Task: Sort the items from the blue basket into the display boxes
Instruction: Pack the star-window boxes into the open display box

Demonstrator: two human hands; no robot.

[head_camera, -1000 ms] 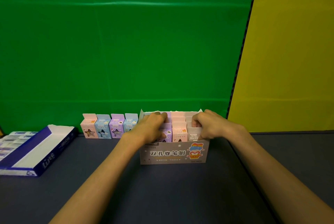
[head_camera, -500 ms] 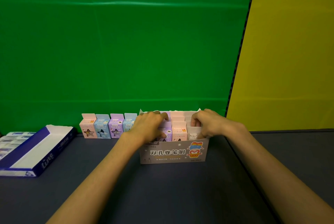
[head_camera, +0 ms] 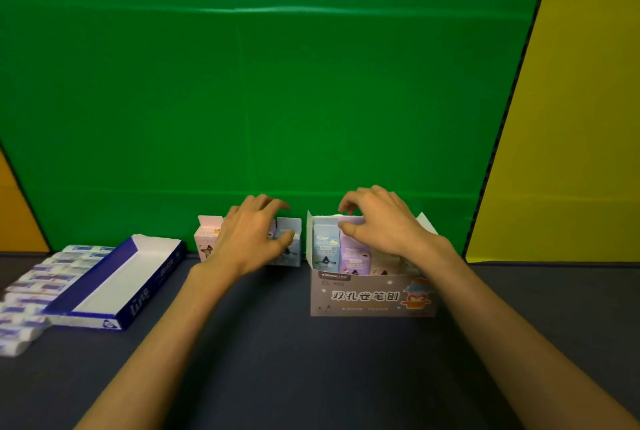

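Note:
The lilac display box (head_camera: 372,296) with printed characters stands on the dark table and holds several small pastel cartons. My right hand (head_camera: 379,223) is over its back rows, thumb and curled index finger pinching the top of a purple carton (head_camera: 353,249); a blue carton (head_camera: 323,244) stands left of it. Left of the box, a row of loose cartons stands against the green backdrop. My left hand (head_camera: 251,235) arches over this row with curved fingers, its thumb by the blue carton (head_camera: 291,246) at the row's right end. A pink carton (head_camera: 206,239) shows at the left end; those between are hidden.
A long blue-and-white display tray (head_camera: 104,317) with a white inside lies at the left. Several small white-and-blue packs (head_camera: 41,279) lie in rows left of it. A yellow panel rises at the right. No blue basket is in view.
My left hand has left the lilac display box and moved left over the loose cartons. My right hand has lifted to the back rows. The view has shifted slightly.

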